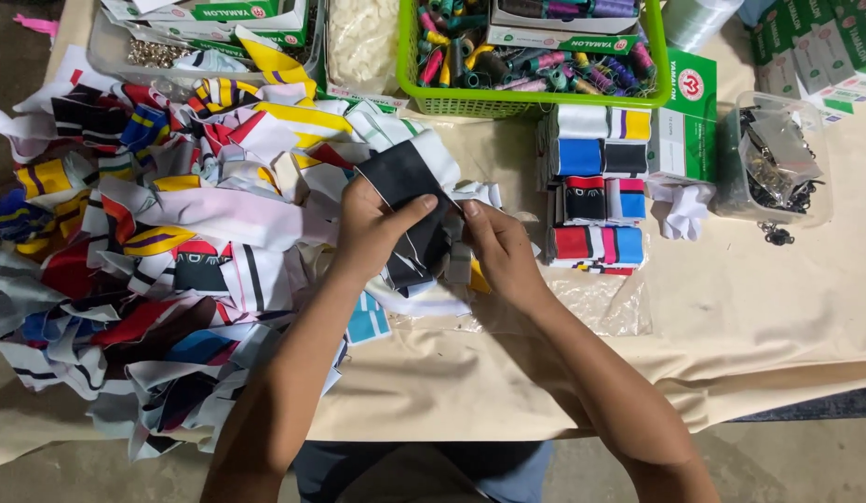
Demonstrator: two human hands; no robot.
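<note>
Both hands closed on one small black-and-white fabric piece, mid-table, at the edge of the scrap heap.

The left hand [372,228] is seen pinching the black-and-white fabric piece [407,182] with the thumb across its face; the right hand [498,247] is clamped on its lower end, the two hands close together. The piece is judged light, limp and slightly slick, best gripped at its edges or corners, since it will fold if held at one point only. A clear plastic bag [605,307] is noted just beside the right hand on the cream tablecloth [778,317]. Toward the left edge a loose heap of printed fabric scraps [144,242] is spread. Right of the hands, folded pieces stand in a neat stack [596,200]. At the far edge a green basket [535,101] of thread spools and a clear tub of metal clips [778,158] are recorded.
</note>
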